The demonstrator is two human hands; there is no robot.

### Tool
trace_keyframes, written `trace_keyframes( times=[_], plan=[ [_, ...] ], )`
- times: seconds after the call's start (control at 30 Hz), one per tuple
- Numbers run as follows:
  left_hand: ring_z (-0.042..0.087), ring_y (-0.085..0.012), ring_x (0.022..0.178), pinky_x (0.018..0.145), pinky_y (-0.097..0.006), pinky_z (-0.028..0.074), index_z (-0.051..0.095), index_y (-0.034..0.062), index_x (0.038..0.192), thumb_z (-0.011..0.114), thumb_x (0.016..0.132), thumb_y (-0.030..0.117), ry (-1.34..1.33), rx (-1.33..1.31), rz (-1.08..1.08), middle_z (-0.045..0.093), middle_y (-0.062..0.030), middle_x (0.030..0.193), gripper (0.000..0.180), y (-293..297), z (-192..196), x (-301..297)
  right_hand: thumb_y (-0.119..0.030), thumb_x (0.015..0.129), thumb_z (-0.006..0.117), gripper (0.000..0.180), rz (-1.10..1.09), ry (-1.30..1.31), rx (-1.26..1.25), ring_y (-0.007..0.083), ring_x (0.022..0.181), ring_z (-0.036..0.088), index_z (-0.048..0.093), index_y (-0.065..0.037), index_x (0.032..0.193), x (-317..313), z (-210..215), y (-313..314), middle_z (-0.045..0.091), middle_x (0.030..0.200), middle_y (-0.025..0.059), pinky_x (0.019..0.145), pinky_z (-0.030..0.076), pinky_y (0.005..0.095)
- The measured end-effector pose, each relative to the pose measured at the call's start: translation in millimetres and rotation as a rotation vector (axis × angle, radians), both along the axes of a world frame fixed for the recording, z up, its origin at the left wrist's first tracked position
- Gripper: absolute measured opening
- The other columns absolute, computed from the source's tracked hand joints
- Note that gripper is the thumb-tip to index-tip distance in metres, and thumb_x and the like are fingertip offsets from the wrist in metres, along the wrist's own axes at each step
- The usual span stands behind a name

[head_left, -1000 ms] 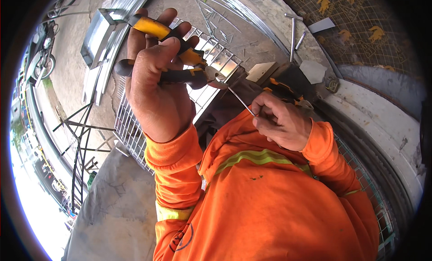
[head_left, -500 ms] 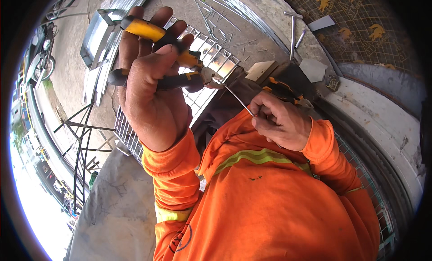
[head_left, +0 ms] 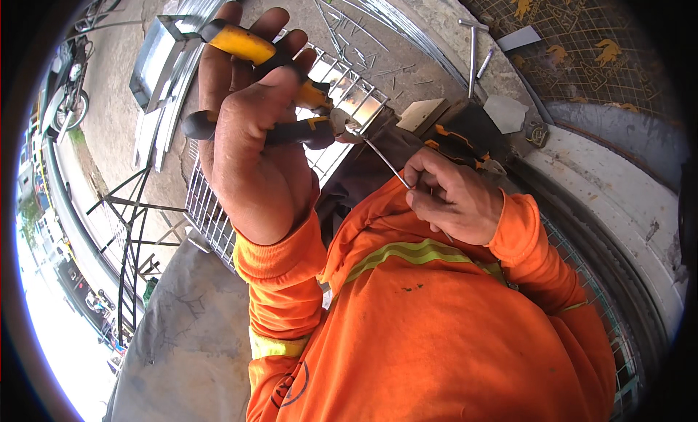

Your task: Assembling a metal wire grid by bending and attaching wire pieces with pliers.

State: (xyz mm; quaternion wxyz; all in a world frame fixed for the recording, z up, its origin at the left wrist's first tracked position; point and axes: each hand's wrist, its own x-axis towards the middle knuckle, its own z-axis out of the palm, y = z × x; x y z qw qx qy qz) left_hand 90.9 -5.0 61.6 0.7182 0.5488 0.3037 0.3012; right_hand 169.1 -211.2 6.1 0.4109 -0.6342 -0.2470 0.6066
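Note:
A pair of pliers [head_left: 243,44] with yellow-and-black handles rests in my left hand [head_left: 254,160], palm turned up, with the thumb bent over the handles. The handles are spread apart. A thin metal rod [head_left: 385,159] slants from the pliers' jaws down to my right hand [head_left: 458,197]. There my thumb and fingers pinch its lower end. Its upper end meets the jaws, but whether they bite on it I cannot tell. Behind my left hand lies a metal wire grid [head_left: 356,95], partly hidden by the hand and pliers.
A wooden block [head_left: 423,115] and a black-and-orange tool [head_left: 454,140] lie beyond my right hand. A T-shaped metal bar [head_left: 473,55] rests on a ledge. Long metal rods [head_left: 396,26] and cut pieces lie on the ground. A black metal frame [head_left: 131,211] stands at left, with a motorcycle [head_left: 69,109] farther off.
My left hand has shifted slightly right with the pliers, and its thumb has moved up over the handle. My right hand and the rod have hardly moved.

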Motion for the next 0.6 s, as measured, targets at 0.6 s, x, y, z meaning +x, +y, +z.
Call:
trace_keyframes(
  times=[0.6],
  plan=[
    [0.058, -0.0186, 0.086, 0.071, -0.034, 0.053, 0.061, 0.0017, 0.100, 0.054, 0.096, 0.007, -0.288, -0.129, 0.217, 0.054, -0.0099, 0.120, 0.009, 13, -38, -2, -0.008, 0.095, 0.059, 0.015, -0.130, 0.100, -0.139, 0.0125, 0.061, 0.055, 0.049, -0.005, 0.105, 6, 3, -2, 0.060, 0.073, 0.0047, 0.059, 0.046, 0.0314]
  ],
)
